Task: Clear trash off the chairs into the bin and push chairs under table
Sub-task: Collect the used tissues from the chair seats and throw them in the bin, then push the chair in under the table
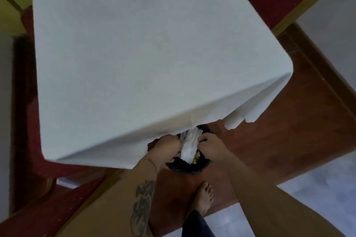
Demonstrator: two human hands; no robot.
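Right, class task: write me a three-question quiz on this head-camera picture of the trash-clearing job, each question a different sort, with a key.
1. True or false: both hands are at the bin.
2. Multiple choice: the white paper trash is A) on the tablecloth B) over the bin's opening C) on a chair seat.
3. Fill in: the table is covered by a white ____.

Key:
1. True: left hand and right hand flank the paper.
2. B.
3. tablecloth.

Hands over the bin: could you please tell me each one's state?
Left hand: closed on the white paper trash.
Right hand: gripping the bin rim.
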